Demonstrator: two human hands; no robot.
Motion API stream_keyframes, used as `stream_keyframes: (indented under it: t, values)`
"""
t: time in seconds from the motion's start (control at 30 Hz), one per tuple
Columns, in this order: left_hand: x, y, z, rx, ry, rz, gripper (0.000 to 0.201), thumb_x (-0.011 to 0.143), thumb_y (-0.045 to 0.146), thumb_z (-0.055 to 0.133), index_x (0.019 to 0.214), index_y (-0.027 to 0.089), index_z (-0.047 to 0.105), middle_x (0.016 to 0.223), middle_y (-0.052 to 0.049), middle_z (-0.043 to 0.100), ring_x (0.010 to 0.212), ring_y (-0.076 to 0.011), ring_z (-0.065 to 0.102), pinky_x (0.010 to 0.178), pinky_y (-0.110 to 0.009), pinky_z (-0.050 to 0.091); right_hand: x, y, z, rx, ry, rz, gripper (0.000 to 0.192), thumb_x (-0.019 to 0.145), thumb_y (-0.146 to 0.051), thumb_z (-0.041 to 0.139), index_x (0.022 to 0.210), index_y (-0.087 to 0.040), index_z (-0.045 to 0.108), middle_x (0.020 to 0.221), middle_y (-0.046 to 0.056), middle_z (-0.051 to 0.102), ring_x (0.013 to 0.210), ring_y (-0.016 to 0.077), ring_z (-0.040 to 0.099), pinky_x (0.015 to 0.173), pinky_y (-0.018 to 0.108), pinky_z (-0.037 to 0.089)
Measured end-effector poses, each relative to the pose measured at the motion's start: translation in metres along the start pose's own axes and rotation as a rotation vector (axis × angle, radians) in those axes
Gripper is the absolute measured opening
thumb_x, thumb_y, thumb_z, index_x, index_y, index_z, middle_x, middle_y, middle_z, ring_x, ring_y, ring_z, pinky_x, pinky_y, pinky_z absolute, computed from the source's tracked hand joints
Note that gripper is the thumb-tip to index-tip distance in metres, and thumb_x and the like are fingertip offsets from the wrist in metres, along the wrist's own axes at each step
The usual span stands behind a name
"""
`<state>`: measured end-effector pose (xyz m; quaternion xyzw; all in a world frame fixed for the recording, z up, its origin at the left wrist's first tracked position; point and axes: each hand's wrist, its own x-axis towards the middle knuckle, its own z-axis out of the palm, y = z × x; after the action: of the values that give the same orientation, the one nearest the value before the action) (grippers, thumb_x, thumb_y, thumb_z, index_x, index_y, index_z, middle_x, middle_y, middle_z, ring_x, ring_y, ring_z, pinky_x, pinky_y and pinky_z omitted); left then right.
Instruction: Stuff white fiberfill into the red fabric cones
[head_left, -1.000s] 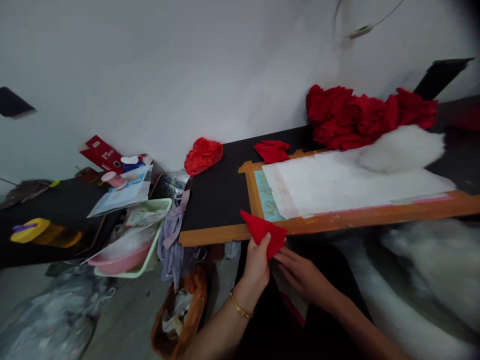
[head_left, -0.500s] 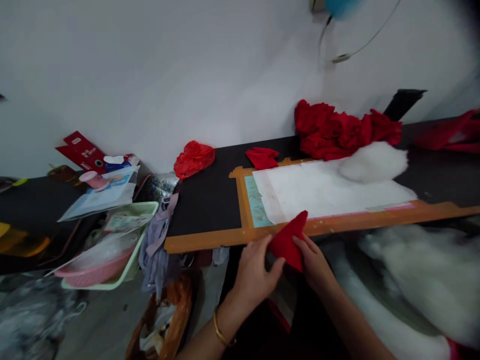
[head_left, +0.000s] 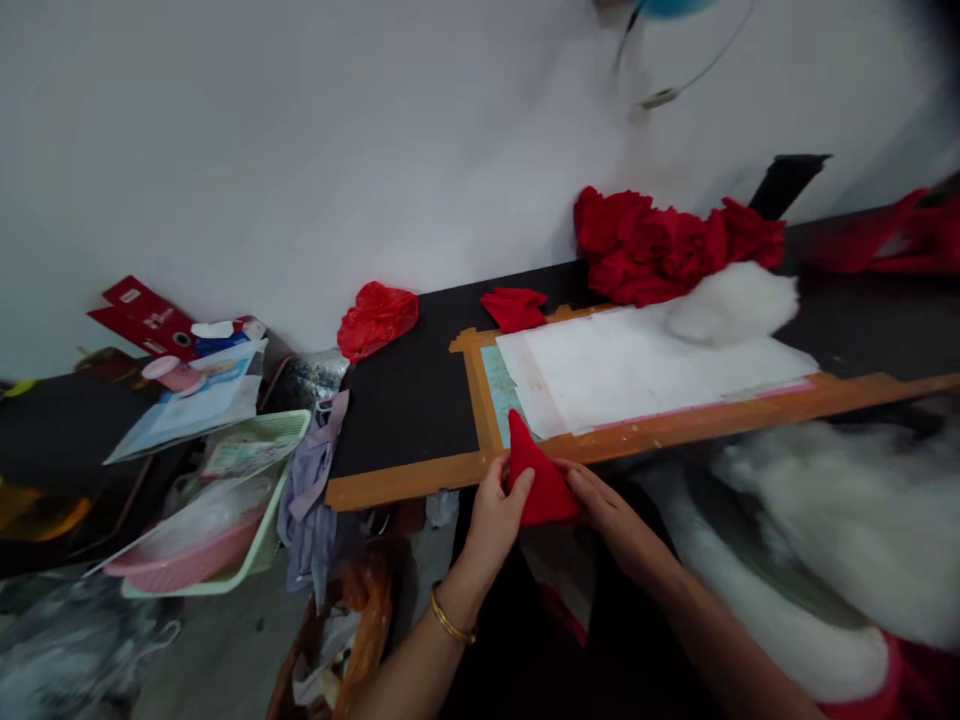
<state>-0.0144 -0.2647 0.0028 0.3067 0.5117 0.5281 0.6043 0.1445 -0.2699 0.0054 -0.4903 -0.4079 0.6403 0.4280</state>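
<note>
A red triangular cloth piece (head_left: 541, 488) is held between my two hands, just off the table's front edge, with one pointed corner upward. My left hand (head_left: 495, 515) grips its left side, thumb pressed on the near face and fingers behind. On its right side, my right hand (head_left: 604, 510) closes on the edge; part of its fingers is hidden behind the cloth. Beyond the hands lies a white sheet (head_left: 637, 370) taped to the black table (head_left: 409, 400). White stuffing (head_left: 739, 303) rests on the sheet's far right, near a heap of red cloth pieces (head_left: 660, 245).
A smaller red cloth piece (head_left: 514, 309) and a red plastic bag (head_left: 377, 320) lie along the wall side. Baskets (head_left: 289, 490) with a pink bowl (head_left: 199, 550) stand left. Loose white stuffing (head_left: 832, 500) fills the lower right. An orange bag (head_left: 371, 600) sits below the table.
The red cloth piece has been turned so its point leans up and left. My left hand has taken hold of its left side, and my right hand has shifted along its edge.
</note>
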Motion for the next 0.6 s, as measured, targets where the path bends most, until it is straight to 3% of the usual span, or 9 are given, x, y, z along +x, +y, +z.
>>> stream_keyframes:
  t: [0.17,0.27,0.37,0.5,0.6]
  values:
    - [-0.001,-0.008,0.007,0.07,-0.048,-0.07,0.03,0.077,0.035,0.075,0.102,0.02,0.069,0.099,-0.009,0.073,0.088,-0.0232,0.068,0.083,-0.032,0.05,-0.005,0.0,0.01,0.135,0.003,0.027,0.042,0.073,-0.048,0.073,0.104,-0.02,0.066,0.096,0.004,0.074,0.082,0.0207,0.07,0.075,0.033,0.057]
    - [-0.002,-0.013,0.008,0.173,-0.063,-0.027,0.034,0.074,0.028,0.077,0.106,0.02,0.068,0.103,-0.009,0.073,0.092,-0.0229,0.067,0.087,-0.031,0.049,-0.008,0.01,0.005,0.195,0.017,0.063,0.042,0.071,-0.046,0.075,0.102,-0.019,0.065,0.091,0.003,0.075,0.072,0.0183,0.069,0.066,0.03,0.055]
    - [-0.005,-0.02,0.012,0.187,-0.097,-0.036,0.039,0.072,0.025,0.078,0.109,0.02,0.067,0.107,-0.009,0.072,0.094,-0.0224,0.066,0.09,-0.032,0.048,-0.018,0.022,-0.006,0.205,0.004,0.083,0.041,0.073,-0.045,0.073,0.102,-0.018,0.064,0.091,0.003,0.075,0.074,0.0172,0.069,0.068,0.029,0.054]
    - [-0.022,-0.038,0.023,0.144,-0.204,-0.175,0.049,0.072,0.031,0.079,0.116,0.021,0.063,0.103,-0.009,0.073,0.087,-0.0218,0.068,0.082,-0.031,0.051,-0.044,0.034,-0.023,0.177,0.006,0.117,0.04,0.075,-0.043,0.074,0.103,-0.016,0.063,0.09,0.002,0.074,0.075,0.016,0.068,0.071,0.027,0.052]
    - [-0.037,-0.054,0.022,0.214,-0.285,-0.247,0.054,0.075,0.04,0.076,0.122,0.02,0.057,0.098,-0.009,0.073,0.082,-0.0203,0.069,0.074,-0.029,0.052,-0.078,0.049,-0.053,0.183,0.107,0.115,0.036,0.077,-0.041,0.073,0.103,-0.018,0.063,0.094,0.003,0.074,0.079,0.0184,0.069,0.076,0.031,0.053]
